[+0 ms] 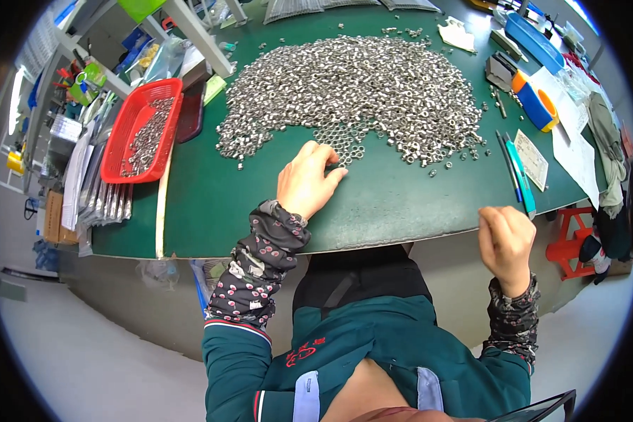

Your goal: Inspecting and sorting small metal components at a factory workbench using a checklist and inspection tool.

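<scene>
A wide heap of small silvery metal rings (pixel 352 84) covers the far middle of the green table. At its near edge, a single flat layer of rings (pixel 341 141) lies spread out. My left hand (pixel 309 179) rests on the table beside that layer, with its thumb and forefinger apart and their tips close to the nearest rings. I see nothing held between them; the other fingertips are partly hidden. Over the table's front edge at the right, my right hand (pixel 508 243) is closed, fingers curled in, and whatever it may hold is hidden.
A red plastic basket (pixel 178 105) with some metal pieces stands at the left. On the right lie a teal cutter knife (pixel 520 172), a dark pen (pixel 508 165), a paper card (pixel 532 159) and a blue-and-orange tape dispenser (pixel 534 102). A red stool (pixel 567 243) is below.
</scene>
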{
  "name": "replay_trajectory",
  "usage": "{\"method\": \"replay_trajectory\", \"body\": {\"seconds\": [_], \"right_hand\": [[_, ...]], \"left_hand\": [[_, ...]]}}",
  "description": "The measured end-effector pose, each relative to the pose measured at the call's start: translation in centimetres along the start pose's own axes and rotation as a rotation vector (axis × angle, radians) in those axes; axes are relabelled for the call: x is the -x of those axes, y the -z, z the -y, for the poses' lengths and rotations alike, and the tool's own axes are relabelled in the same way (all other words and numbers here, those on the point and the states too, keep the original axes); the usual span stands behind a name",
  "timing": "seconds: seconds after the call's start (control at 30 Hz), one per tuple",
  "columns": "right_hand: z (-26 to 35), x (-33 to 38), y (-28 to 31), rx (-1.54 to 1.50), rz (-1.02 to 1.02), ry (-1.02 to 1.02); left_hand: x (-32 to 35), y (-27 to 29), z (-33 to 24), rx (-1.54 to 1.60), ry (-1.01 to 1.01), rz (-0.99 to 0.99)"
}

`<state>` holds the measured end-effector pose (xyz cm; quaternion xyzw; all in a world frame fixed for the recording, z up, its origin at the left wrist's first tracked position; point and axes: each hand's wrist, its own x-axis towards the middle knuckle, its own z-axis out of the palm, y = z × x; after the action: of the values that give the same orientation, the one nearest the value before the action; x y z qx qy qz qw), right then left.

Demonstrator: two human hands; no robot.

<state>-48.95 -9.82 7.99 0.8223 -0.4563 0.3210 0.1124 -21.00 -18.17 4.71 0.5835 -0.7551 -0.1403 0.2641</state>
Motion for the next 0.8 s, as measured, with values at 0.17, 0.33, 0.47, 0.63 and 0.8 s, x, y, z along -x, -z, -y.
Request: {"method": "replay_trajectory", "body": {"seconds": [0.17, 0.33, 0.47, 0.63, 0.8], "right_hand": [[-4.0, 1.5, -0.1, 0.180, -0.069, -0.376], [-7.3, 2.8, -0.3, 0.348, -0.075, -0.483], [-8.4, 2.8, -0.8, 0.402, -0.043, -0.528], [-9.8, 2.4, -1.1, 0.443, -0.034, -0.596], [-11.5, 2.4, -1.7, 0.406, 0.092, -0.725]], "left_hand": [[-0.3, -1.4, 0.3, 0.021, -0.078, -0.083], [-0.6, -1.8, 0.1, 0.045, -0.047, -0.072], [-0.7, -1.7, -0.1, 0.098, -0.073, -0.086], [-0.5, -1.3, 0.1, 0.266, -0.086, -0.189], [-0.6, -1.1, 0.7, 0.432, -0.102, -0.280]]}}
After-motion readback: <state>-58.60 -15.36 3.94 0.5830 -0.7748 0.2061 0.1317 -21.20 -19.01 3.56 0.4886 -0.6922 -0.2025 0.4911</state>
